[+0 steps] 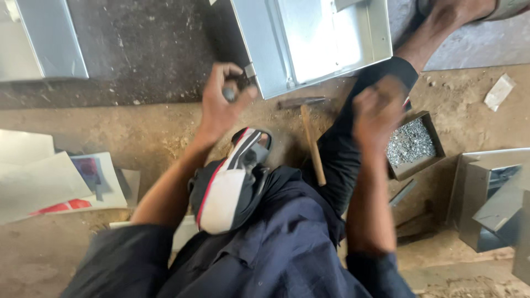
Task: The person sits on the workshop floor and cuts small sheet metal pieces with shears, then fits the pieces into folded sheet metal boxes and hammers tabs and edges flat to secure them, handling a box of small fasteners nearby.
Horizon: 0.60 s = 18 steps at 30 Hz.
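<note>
Left hand [221,102] is curling shut around a small dark tool [229,94], just beside the corner of an open metal box [309,41]. Right hand [378,110] is hovering blurred, fingers bent; its hold cannot be told. It is hanging near a tray of screws [411,144]. A hammer [312,144] is lying between the hands.

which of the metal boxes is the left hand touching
The open metal box at top centre: the left hand is at its near corner. The box at top left and those at the right lie apart from both hands.
</note>
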Motion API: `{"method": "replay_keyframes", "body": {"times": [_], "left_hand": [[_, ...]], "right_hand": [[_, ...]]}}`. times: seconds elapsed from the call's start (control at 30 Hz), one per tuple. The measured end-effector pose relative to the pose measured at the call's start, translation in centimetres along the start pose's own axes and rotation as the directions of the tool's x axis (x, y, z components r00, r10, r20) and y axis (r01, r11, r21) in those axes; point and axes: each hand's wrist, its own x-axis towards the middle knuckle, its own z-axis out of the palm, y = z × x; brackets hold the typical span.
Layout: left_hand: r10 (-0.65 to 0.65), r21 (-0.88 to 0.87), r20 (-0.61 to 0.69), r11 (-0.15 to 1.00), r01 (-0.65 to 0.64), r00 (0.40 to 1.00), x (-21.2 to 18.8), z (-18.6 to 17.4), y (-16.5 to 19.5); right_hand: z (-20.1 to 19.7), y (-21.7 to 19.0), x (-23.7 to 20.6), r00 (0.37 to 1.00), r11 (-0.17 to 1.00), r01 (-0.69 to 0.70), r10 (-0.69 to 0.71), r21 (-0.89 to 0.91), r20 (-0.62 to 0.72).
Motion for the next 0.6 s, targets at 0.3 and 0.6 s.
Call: {"method": "replay_keyframes", "body": {"times": [0.3, 0.6], "left_hand": [[0.231, 0.423, 0.028, 0.879, -0.221, 0.972, 5.5, -0.6, -2.4], [0.575, 0.458, -0.160, 0.763, -0.456, 0.802, 14.4, -4.1, 1.5]], "right_hand": [[2.7, -0.7, 4.7, 0.999, 0.999, 0.008, -0.006, 0.041, -0.047], [0.0, -6.7, -6.5, 0.998, 0.908, 0.014, -0.039, 0.419, 0.050]]}}
